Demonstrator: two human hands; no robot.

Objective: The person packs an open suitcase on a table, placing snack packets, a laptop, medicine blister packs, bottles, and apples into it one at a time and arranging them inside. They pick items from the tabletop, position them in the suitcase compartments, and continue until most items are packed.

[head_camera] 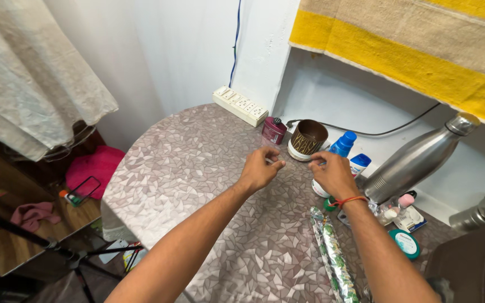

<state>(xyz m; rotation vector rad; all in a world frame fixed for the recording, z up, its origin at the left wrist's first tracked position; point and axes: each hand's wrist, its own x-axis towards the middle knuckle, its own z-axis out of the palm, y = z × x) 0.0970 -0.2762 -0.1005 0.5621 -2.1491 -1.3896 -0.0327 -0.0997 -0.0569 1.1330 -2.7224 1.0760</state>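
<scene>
Pinching a thin clear strip between left hand [260, 169] and right hand [334, 175] fingertips, just before the cup [307, 139]; strip looks stretched out, not yet stuck anywhere.

Steel flask [416, 160], white power strip [240, 105], maroon jar [273, 130], striped towel [422, 45] above.

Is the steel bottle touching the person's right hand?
Apart. The head view shows bare white wall between the right hand and the leaning steel bottle.
</scene>
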